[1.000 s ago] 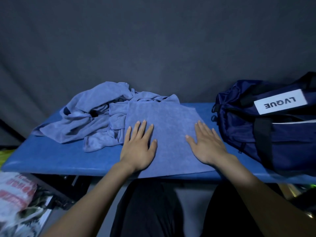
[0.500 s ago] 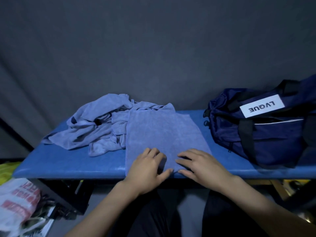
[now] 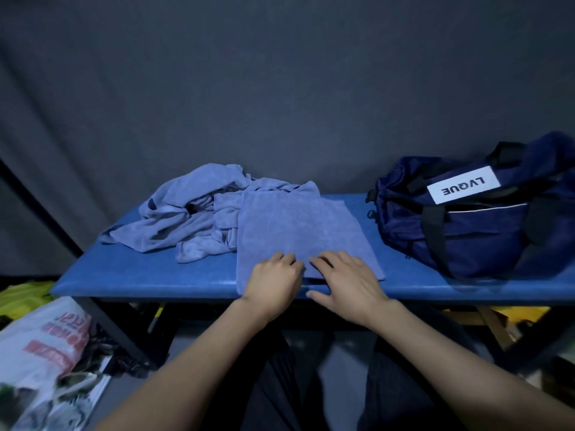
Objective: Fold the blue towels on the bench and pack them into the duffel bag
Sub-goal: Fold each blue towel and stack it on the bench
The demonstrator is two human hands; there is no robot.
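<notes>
Curled fingers [image 3: 287, 258] of both hands pinching soft, limp towel [image 3: 298, 231] at near hem, just beneath fingertips

Flat towel [image 3: 298, 231] at bench [image 3: 140, 281] centre, its near edge at the bench's front edge. Crumpled towel pile [image 3: 186, 219] to its left, toward the back edge, touching it. Duffel bag [image 3: 473, 213] on the right end, apart from the towel. Left hand [image 3: 273, 283] and right hand [image 3: 348, 283] side by side on the towel's near edge.
</notes>
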